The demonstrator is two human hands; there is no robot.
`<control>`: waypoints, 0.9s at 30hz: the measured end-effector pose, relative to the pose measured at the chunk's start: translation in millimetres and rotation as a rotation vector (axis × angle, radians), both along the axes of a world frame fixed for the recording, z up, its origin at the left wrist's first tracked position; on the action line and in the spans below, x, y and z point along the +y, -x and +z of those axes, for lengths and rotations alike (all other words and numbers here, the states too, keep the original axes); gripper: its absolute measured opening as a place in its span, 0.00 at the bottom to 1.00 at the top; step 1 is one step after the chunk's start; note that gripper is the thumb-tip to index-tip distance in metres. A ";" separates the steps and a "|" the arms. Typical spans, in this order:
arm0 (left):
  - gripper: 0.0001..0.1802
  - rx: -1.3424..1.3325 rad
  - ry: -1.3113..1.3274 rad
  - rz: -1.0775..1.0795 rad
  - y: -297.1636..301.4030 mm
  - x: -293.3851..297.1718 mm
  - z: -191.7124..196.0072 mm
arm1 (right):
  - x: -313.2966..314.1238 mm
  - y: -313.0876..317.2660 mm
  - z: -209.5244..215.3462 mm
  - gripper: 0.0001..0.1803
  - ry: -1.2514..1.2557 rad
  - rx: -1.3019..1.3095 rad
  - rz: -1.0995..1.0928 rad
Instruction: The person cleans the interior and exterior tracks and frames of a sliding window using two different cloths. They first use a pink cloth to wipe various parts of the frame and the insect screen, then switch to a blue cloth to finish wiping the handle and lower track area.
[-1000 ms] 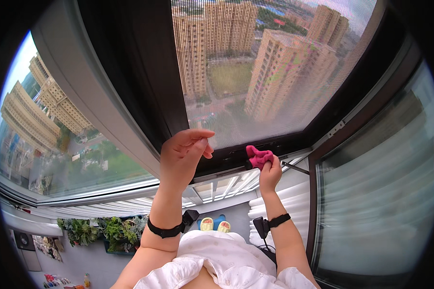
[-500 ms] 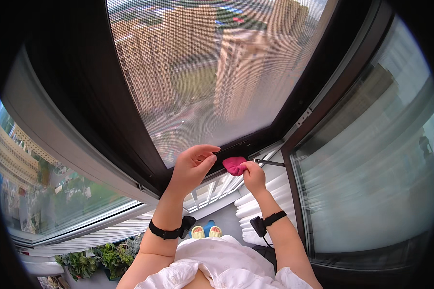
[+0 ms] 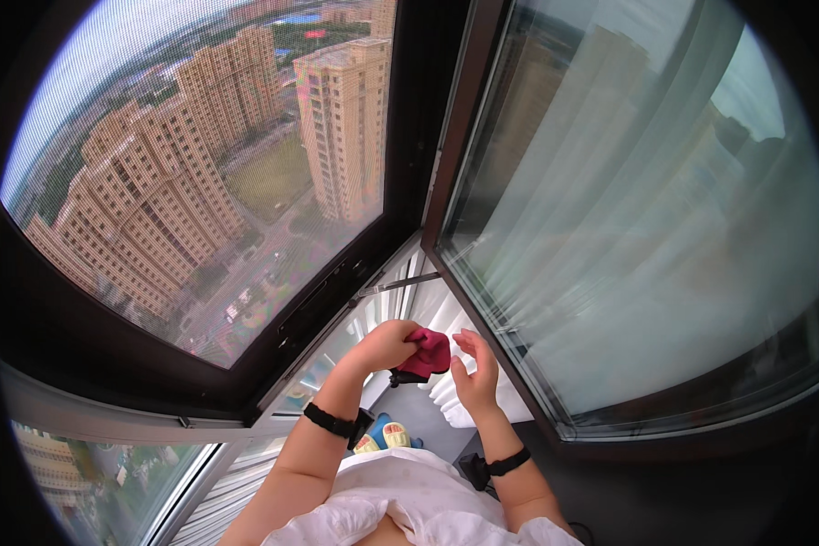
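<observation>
Cloth [image 3: 425,353], pink, soft, crumpled: left hand [image 3: 384,346] grip clamped on it; right hand [image 3: 474,371] grip apart, alongside.

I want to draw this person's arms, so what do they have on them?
Both forearms are bare. The left hand has a black strap round its wrist with a small dark box on it. The right hand has a thinner black band, also with a small dark box. White ruffled sleeves show by the shoulders.
</observation>
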State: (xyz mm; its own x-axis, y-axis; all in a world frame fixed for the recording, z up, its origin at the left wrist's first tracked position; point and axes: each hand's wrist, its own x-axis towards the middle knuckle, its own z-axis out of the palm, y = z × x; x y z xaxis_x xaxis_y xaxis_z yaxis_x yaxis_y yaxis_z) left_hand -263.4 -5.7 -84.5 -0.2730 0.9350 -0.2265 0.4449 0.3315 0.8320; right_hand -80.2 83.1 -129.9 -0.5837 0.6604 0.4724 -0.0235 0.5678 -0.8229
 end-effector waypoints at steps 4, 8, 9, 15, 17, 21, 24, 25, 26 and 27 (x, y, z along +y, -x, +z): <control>0.16 -0.121 -0.047 0.084 -1.1 14.4 -23.1 | 8.2 -50.3 -49.4 0.11 0.389 -0.107 -0.043; 0.14 -0.244 -0.044 0.177 -0.5 17.1 -11.7 | 10.7 -102.2 -116.9 0.11 1.005 -0.084 -0.352; 0.14 -0.286 -0.066 0.206 8.5 18.0 -19.5 | 11.1 -115.6 -127.3 0.12 1.156 0.128 -0.502; 0.13 -0.576 -0.230 0.450 21.4 23.5 -63.7 | 3.1 -204.7 -141.0 0.17 1.030 0.606 -0.596; 0.13 -0.608 -0.200 0.440 21.1 15.3 -70.9 | -2.8 -219.9 -126.3 0.19 0.967 0.655 -0.622; 0.12 -0.668 -0.252 0.485 41.9 1.2 -83.4 | -17.2 -265.7 -135.7 0.25 0.804 0.529 -0.501; 0.12 -0.585 -0.275 0.578 52.9 0.5 -85.4 | -12.7 -318.1 -160.1 0.27 0.688 0.506 -0.266; 0.12 -0.526 -0.270 0.644 60.5 -9.6 -84.3 | -9.5 -311.3 -147.2 0.24 0.684 0.658 -0.261; 0.12 -0.466 -0.263 0.710 67.8 -19.8 -83.5 | -7.5 -300.6 -137.6 0.23 0.681 0.809 -0.257; 0.12 -0.476 -0.263 0.707 65.9 -17.3 -87.6 | -1.3 -322.0 -138.3 0.35 0.507 0.630 -0.333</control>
